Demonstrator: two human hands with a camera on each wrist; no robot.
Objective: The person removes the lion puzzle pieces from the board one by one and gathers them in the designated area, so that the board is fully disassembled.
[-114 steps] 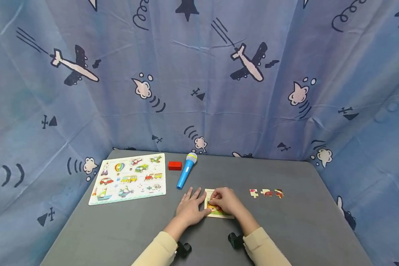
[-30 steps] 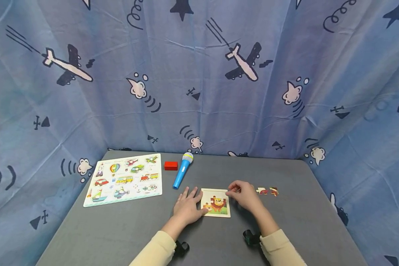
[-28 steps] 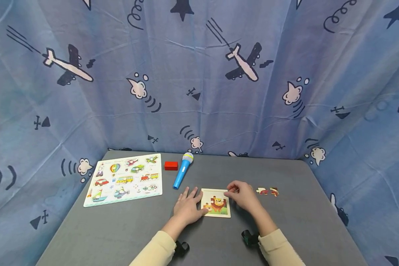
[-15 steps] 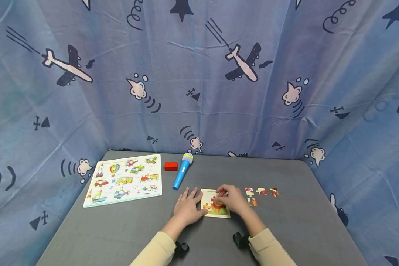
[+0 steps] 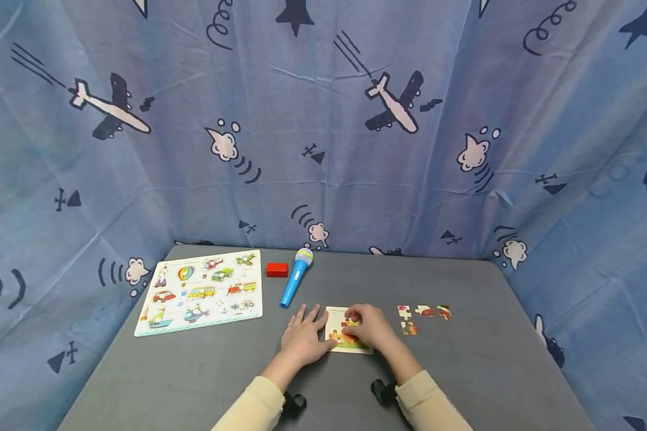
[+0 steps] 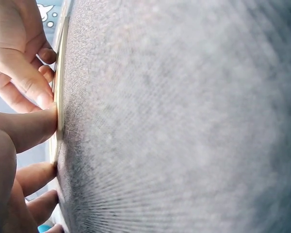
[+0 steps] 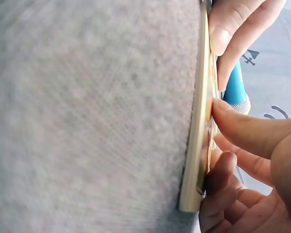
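A square wooden jigsaw puzzle (image 5: 333,316) in a pale frame lies on the grey table, partly filled with a cartoon lion picture. My left hand (image 5: 305,342) lies spread beside it, its thumb resting on the frame's left edge. Over the puzzle, my right hand (image 5: 371,327) has its thumb and fingers bent together at the picture, pinching a small puzzle piece that is mostly hidden. The right wrist view shows the right thumb (image 7: 242,128) against the puzzle's face. Several loose jigsaw pieces (image 5: 425,310) lie to the right of the frame.
A white vehicle picture board (image 5: 205,293) lies at the back left. Next to it are a red block (image 5: 277,270) and a blue toy microphone (image 5: 296,278). A patterned blue curtain (image 5: 323,120) hangs behind the table (image 5: 490,359).
My right hand has moved left from beside the loose pieces onto the puzzle, uncovering pieces that it hid a second ago. My left hand has stayed on the frame's edge.
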